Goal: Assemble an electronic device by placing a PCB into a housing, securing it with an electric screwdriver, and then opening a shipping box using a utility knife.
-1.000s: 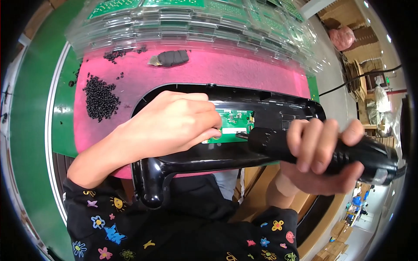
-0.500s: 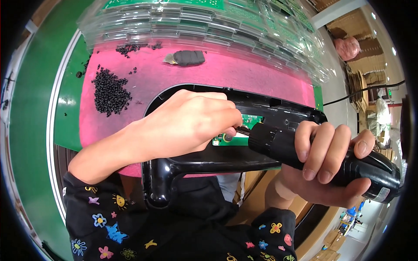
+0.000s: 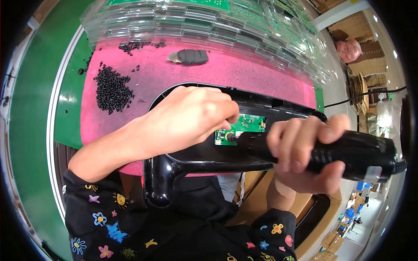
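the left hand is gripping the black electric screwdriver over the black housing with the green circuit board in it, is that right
Wrong hand: in the head view, the right hand is gripping the black electric screwdriver over the black housing with the green circuit board in it.

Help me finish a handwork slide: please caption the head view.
Right hand grips a black electric screwdriver above a green circuit board in a black shell, left hand close by.
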Demonstrator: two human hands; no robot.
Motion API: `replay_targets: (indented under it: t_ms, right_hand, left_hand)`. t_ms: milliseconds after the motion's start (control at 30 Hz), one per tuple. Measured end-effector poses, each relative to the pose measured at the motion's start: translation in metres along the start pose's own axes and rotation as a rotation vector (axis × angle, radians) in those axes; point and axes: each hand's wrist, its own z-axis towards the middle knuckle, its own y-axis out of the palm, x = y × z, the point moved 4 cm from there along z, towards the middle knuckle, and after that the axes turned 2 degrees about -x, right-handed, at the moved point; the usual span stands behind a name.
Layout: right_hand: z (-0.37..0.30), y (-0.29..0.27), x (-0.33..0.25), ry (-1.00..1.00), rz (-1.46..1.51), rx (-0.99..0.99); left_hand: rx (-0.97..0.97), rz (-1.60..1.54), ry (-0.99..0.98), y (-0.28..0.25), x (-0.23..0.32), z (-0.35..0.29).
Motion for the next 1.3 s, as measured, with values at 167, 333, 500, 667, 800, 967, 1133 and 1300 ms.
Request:
replay_targets:
  t_ms: [167,333,500,667,800,967,1133,1300]
  right_hand:
    - [-0.005,0.005,0.011,0.102,-0.053,0.016]
    - [-0.003,0.007,0.022,0.128,0.153,-0.171]
    - [0.004,0.019,0.019,0.321,-0.106,-0.125]
    - [-0.006,0.022,0.020,0.203,-0.173,-0.098]
    - [-0.001,0.018,0.023,0.125,-0.002,-0.059]
    - [0.010,-0.043,0.019,0.375,0.328,0.615]
    - [-0.014,-0.099,-0.001,0.283,0.153,0.729]
    - [-0.043,-0.109,-0.082,0.131,-0.165,0.570]
  left_hand:
    - [0.018,0.081,-0.021,-0.004,0.002,0.003]
    - [0.077,0.095,-0.032,-0.005,0.001,0.002]
    - [0.168,0.156,0.014,-0.014,0.004,0.003]
    - [0.174,0.247,0.019,-0.022,0.005,0.002]
    - [0.094,0.357,-0.063,-0.022,-0.001,-0.002]
    - [-0.060,0.444,-0.124,-0.018,-0.011,-0.004]
    - [-0.052,0.431,-0.239,-0.016,-0.013,0.003]
    - [-0.218,0.567,-0.274,-0.019,0.011,0.018]
